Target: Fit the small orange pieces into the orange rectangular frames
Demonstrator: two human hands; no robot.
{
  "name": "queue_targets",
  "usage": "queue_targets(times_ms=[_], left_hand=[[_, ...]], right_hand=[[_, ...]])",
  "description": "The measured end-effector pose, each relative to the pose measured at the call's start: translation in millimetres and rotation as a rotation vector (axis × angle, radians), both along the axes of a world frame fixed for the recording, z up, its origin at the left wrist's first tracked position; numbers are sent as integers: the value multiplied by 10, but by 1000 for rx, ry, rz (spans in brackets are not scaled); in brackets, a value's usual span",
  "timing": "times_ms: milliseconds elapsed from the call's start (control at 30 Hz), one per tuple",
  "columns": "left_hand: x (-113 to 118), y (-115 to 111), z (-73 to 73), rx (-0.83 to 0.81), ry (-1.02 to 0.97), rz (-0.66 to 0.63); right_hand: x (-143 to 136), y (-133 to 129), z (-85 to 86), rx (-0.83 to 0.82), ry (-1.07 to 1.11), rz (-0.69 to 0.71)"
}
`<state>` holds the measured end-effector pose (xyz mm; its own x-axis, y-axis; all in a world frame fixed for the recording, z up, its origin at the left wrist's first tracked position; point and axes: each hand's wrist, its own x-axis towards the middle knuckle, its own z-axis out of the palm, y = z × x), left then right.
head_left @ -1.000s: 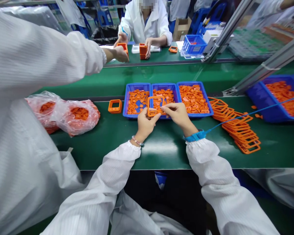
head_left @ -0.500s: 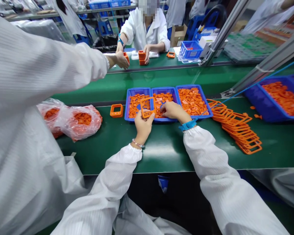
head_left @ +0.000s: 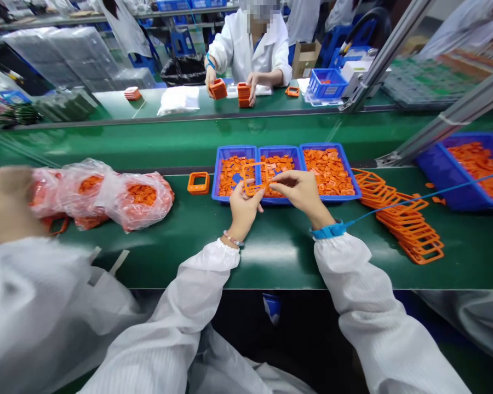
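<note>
My left hand (head_left: 245, 210) holds a thin orange rectangular frame (head_left: 255, 190) upright by its lower edge, in front of the blue trays. My right hand (head_left: 302, 196) has thumb and forefinger pinched together at the frame's right side. Whatever small thing is in that pinch is hidden by the fingers. Behind the hands stand a left blue tray (head_left: 235, 147), a middle blue tray (head_left: 280, 146) and a right blue tray (head_left: 321, 145), each with small orange pieces (head_left: 324, 169) in it. A stack of orange frames (head_left: 198, 183) sits left of the trays.
A spread row of orange frames (head_left: 402, 219) lies to the right, by a larger blue bin (head_left: 443, 180). Plastic bags of orange parts (head_left: 142, 202) lie left, near a co-worker's blurred hand (head_left: 8, 205). Across the bench, another person (head_left: 252, 54) handles orange stacks. A blue cord (head_left: 394, 206) runs from my right wrist.
My right hand has come up from the middle tray to the frame's right side. The co-worker's arm at left has drawn back from across the bench towards the bags.
</note>
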<state>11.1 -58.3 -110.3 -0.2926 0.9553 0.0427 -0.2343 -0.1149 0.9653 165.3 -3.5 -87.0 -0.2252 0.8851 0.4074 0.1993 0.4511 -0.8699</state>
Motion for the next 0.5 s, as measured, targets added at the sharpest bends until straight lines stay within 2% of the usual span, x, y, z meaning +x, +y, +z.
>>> queue_targets(times_ms=[133, 233, 367, 500], left_hand=[[-23, -11, 33, -58, -40, -79], [-29, -3, 43, -92, -175, -140], [-35, 25, 21, -55, -319, -152], [-44, 33, 0, -42, -326, -177]], right_hand=[[-123, -94, -43, 270, 7, -6], [-160, -109, -74, 436, -70, 28], [-140, -129, -67, 379, -227, 66], [-102, -169, -25, 316, -293, 58]])
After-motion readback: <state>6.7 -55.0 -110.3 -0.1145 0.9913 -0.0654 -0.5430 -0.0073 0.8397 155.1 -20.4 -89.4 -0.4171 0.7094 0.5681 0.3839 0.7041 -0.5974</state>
